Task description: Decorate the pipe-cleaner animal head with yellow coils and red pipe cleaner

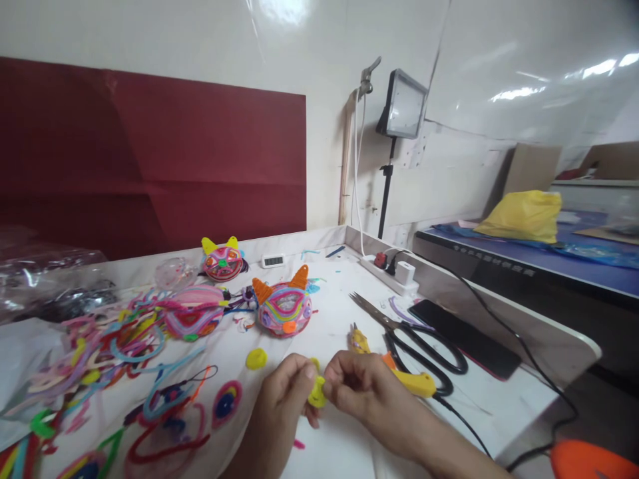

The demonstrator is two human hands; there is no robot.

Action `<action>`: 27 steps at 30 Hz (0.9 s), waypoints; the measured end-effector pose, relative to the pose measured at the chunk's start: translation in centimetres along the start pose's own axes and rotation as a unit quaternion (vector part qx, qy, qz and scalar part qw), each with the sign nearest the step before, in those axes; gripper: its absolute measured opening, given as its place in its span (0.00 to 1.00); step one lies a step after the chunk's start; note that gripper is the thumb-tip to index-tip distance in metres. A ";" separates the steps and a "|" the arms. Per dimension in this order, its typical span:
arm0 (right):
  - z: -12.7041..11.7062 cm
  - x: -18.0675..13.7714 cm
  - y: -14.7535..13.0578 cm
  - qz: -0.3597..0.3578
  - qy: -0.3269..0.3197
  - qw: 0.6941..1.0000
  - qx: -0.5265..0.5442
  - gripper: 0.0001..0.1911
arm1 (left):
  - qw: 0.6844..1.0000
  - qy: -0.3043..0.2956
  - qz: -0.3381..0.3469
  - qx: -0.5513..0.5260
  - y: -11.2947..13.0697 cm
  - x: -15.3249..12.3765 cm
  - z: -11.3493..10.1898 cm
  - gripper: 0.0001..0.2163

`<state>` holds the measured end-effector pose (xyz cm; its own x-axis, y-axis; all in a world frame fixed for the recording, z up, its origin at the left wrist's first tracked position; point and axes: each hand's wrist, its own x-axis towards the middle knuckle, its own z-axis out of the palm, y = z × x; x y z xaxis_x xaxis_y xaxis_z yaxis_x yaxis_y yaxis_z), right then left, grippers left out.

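Observation:
Between the fingertips of both hands is a small yellow piece of coiled pipe cleaner [317, 392]. My left hand [287, 392] pinches it from the left, thumb on top. My right hand [362, 389] has its fingers curled together at the piece's right edge. A flat yellow pipe-cleaner disc [256, 358] lies just beyond my left hand. Farther back sits a round pipe-cleaner animal face [283, 311] with orange ears. A yellow glue gun [417, 383] lies partly behind my right hand, beside black-handled scissors [399, 326].
Loose coloured pipe cleaners [134, 326] cover the table's left side. Another animal face [222, 261] with yellow ears stands behind. On the right lie a black phone [464, 339] and a power strip [392, 274], with cables running over the raised table edge [499, 299].

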<state>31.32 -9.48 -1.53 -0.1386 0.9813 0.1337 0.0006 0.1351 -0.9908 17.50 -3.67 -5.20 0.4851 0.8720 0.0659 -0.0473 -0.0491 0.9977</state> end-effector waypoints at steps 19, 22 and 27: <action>-1.3 0.6 1.9 0.053 -0.006 0.995 -0.088 0.04 | 0.996 0.009 -0.003 0.087 -0.5 -0.2 -0.3 0.13; -1.5 0.7 1.4 0.040 -0.014 0.997 -0.059 0.04 | 1.000 0.000 -0.011 0.020 -0.6 0.3 -0.2 0.15; -2.0 1.0 0.4 0.030 0.020 0.998 -0.060 0.09 | 0.998 -0.002 -0.042 -0.047 -0.4 0.5 -0.1 0.19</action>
<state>33.18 -8.19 -1.73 -0.0946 0.9925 0.0777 0.1267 0.0894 -0.9879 17.71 -3.19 -5.62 0.4950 0.8687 -0.0168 -0.0879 0.0693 0.9937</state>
